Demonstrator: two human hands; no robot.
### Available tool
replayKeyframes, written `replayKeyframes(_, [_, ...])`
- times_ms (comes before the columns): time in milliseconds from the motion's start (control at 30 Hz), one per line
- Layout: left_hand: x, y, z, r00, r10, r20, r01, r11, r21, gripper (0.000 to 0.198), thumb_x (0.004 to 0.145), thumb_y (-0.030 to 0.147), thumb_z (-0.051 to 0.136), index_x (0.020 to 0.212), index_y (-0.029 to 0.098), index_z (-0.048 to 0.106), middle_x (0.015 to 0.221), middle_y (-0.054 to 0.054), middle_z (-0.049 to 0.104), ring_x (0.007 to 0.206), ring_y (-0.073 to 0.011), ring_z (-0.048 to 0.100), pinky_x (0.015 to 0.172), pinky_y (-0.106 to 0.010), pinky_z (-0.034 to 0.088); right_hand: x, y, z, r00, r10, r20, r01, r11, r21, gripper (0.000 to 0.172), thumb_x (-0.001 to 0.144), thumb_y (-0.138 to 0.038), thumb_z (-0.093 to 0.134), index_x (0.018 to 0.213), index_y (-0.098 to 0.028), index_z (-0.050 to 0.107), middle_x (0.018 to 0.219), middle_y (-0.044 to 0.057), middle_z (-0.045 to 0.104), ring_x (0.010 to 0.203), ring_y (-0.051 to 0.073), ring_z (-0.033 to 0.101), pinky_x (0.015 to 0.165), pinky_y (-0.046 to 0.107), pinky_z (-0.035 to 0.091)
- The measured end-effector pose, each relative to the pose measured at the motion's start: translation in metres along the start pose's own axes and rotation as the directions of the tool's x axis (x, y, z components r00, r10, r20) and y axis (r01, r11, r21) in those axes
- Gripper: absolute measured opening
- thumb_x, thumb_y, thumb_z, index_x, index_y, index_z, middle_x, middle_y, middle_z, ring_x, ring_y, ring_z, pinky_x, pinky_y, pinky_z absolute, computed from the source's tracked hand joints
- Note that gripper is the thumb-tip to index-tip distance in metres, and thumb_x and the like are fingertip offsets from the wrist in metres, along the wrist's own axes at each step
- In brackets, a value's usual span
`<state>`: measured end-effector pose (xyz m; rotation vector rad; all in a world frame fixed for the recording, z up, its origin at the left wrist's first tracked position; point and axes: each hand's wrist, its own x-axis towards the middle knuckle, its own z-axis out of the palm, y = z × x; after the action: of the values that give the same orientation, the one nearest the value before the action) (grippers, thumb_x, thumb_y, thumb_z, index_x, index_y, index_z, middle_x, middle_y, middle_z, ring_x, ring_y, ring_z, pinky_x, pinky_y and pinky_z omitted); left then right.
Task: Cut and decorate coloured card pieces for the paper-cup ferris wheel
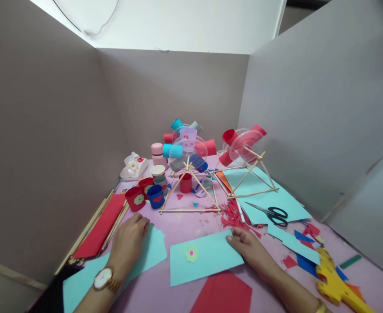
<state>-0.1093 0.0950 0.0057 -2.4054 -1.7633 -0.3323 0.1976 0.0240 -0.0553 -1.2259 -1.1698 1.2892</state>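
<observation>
My right hand (246, 247) pinches the right end of a turquoise paper strip (211, 253). A pale green paper flower (191, 255) with a pink centre sits on the strip's left part. My left hand (130, 237), with a watch at the wrist, is over a larger turquoise sheet (152, 248). Its fingers are curled together, and whatever they hold, if anything, is hidden. A red paper piece (224, 295) lies partly under the strip. Just beyond my left hand stand a red paper cup (135, 198) with a green flower and a blue paper cup (155, 197) with a red heart.
Stick-framed wheels with paper cups, one at centre (189, 211) and one at right (253, 193), stand farther back. Black-handled scissors (273, 215) lie on turquoise paper. A yellow glue gun (333, 282) rests at right among scraps. Red paper (102, 228) and sticks lie left; grey partitions surround the table.
</observation>
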Motion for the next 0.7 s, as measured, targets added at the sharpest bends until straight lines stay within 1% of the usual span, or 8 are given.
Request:
replayKeyframes(100, [-0.013, 0.027, 0.000, 0.999, 0.034, 0.018, -0.032, 0.996, -0.082, 0.029, 0.087, 0.022, 0.037, 0.103, 0.014, 0.060, 0.102, -0.013, 0.058, 0.095, -0.0265, 0.055, 0.079, -0.035, 0.041, -0.001, -0.002, 0.001, 1.000, -0.004, -0.002, 0.004, 1.000, 0.010, 0.034, 0.072, -0.048, 0.062, 0.064, -0.020, 0.043, 0.053, -0.008, 0.036, 0.046, 0.008, 0.033, 0.046, 0.022, 0.024])
replayKeyframes(167, [-0.019, 0.048, 0.000, 0.992, 0.112, 0.063, -0.098, 0.976, -0.195, 0.028, 0.089, 0.026, 0.036, 0.099, 0.020, 0.061, 0.101, -0.008, 0.060, 0.095, -0.0208, 0.056, 0.083, -0.030, 0.041, -0.002, -0.004, 0.001, 1.000, -0.007, -0.003, 0.007, 1.000, 0.012, 0.035, 0.071, -0.049, 0.062, 0.064, -0.020, 0.043, 0.053, -0.008, 0.036, 0.046, 0.008, 0.033, 0.045, 0.022, 0.024])
replayKeyframes(200, [-0.022, 0.058, 0.001, 0.980, 0.158, 0.121, -0.112, 0.940, -0.322, 0.027, 0.088, 0.027, 0.037, 0.099, 0.021, 0.061, 0.099, -0.007, 0.061, 0.094, -0.0200, 0.056, 0.083, -0.029, 0.040, -0.002, -0.004, 0.002, 1.000, -0.009, -0.005, 0.009, 1.000, 0.011, 0.035, 0.071, -0.049, 0.062, 0.064, -0.020, 0.043, 0.053, -0.008, 0.036, 0.045, 0.008, 0.032, 0.045, 0.021, 0.024])
replayKeyframes(300, [-0.027, 0.080, 0.005, 0.964, 0.195, 0.179, -0.106, 0.904, -0.413, 0.020, 0.084, 0.029, 0.046, 0.094, 0.022, 0.062, 0.093, -0.005, 0.063, 0.089, -0.0202, 0.058, 0.079, -0.030, 0.041, -0.002, -0.004, 0.002, 1.000, -0.013, -0.007, 0.013, 1.000, 0.007, 0.034, 0.071, -0.048, 0.062, 0.065, -0.019, 0.044, 0.053, -0.008, 0.036, 0.046, 0.008, 0.032, 0.045, 0.021, 0.023])
replayKeyframes(367, [-0.028, 0.087, 0.008, 0.967, 0.175, 0.185, -0.084, 0.905, -0.417, 0.017, 0.081, 0.027, 0.050, 0.090, 0.020, 0.062, 0.091, -0.006, 0.063, 0.087, -0.0218, 0.058, 0.077, -0.031, 0.041, -0.002, -0.003, 0.002, 1.000, -0.015, -0.001, 0.015, 1.000, 0.006, 0.034, 0.071, -0.048, 0.062, 0.065, -0.019, 0.045, 0.053, -0.008, 0.037, 0.046, 0.008, 0.033, 0.045, 0.021, 0.023])
replayKeyframes(467, [-0.027, 0.090, 0.011, 0.970, 0.155, 0.188, -0.055, 0.891, -0.450, 0.013, 0.078, 0.024, 0.051, 0.084, 0.019, 0.061, 0.087, -0.007, 0.062, 0.085, -0.0226, 0.057, 0.075, -0.032, 0.040, -0.001, -0.001, 0.001, 1.000, -0.022, 0.009, 0.022, 1.000, 0.007, 0.033, 0.071, -0.048, 0.061, 0.067, -0.019, 0.046, 0.053, -0.007, 0.038, 0.046, 0.008, 0.034, 0.046, 0.022, 0.025])
replayKeyframes(600, [-0.024, 0.091, 0.011, 0.970, 0.148, 0.193, -0.027, 0.854, -0.519, 0.013, 0.079, 0.020, 0.046, 0.073, 0.019, 0.058, 0.080, -0.004, 0.062, 0.078, -0.0201, 0.057, 0.071, -0.029, 0.040, 0.001, 0.000, 0.001, 0.999, -0.036, 0.011, 0.036, 0.999, -0.001, 0.030, 0.072, -0.045, 0.059, 0.067, -0.019, 0.046, 0.054, -0.007, 0.038, 0.045, 0.008, 0.034, 0.046, 0.022, 0.025])
replayKeyframes(700, [-0.023, 0.091, 0.010, 0.969, 0.158, 0.191, -0.017, 0.811, -0.585, 0.015, 0.082, 0.022, 0.043, 0.073, 0.020, 0.055, 0.076, -0.002, 0.062, 0.072, -0.0179, 0.056, 0.067, -0.027, 0.040, 0.001, -0.002, 0.001, 0.999, -0.053, -0.003, 0.053, 0.998, -0.024, 0.027, 0.072, -0.042, 0.058, 0.065, -0.019, 0.045, 0.053, -0.007, 0.037, 0.045, 0.008, 0.033, 0.046, 0.022, 0.024])
